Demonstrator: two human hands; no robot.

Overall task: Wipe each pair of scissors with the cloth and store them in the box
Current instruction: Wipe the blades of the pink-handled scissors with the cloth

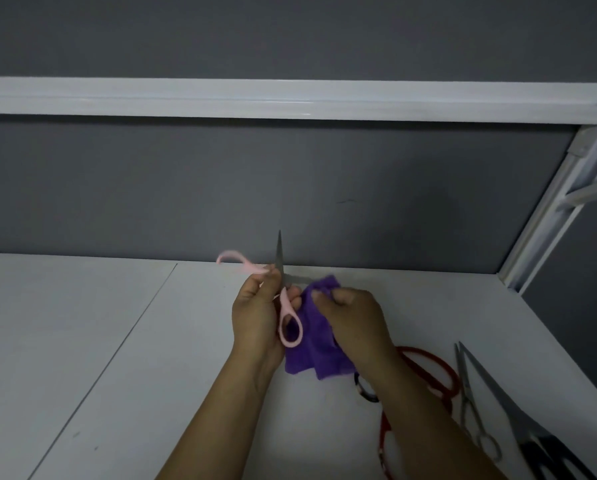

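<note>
Fingers of the left hand [255, 317] curl round the pink scissors [285, 301] near the pivot; the blades are spread, one tip at 12 o'clock. Fingers of the right hand [356, 317], at 3 o'clock, pinch the purple cloth [311, 351] over the other blade. At 5 o'clock on the white table [117, 341] lie red scissors [435, 365], silver scissors [467, 393] and black-handled scissors [498, 393].

Two bare forearms are stretched forward and held close together, wrists nearly level. The left grip [255, 317] is curled round scissors [284, 304]; a cloth [307, 358] is pinched in the right grip [354, 315], knuckles up.
</note>
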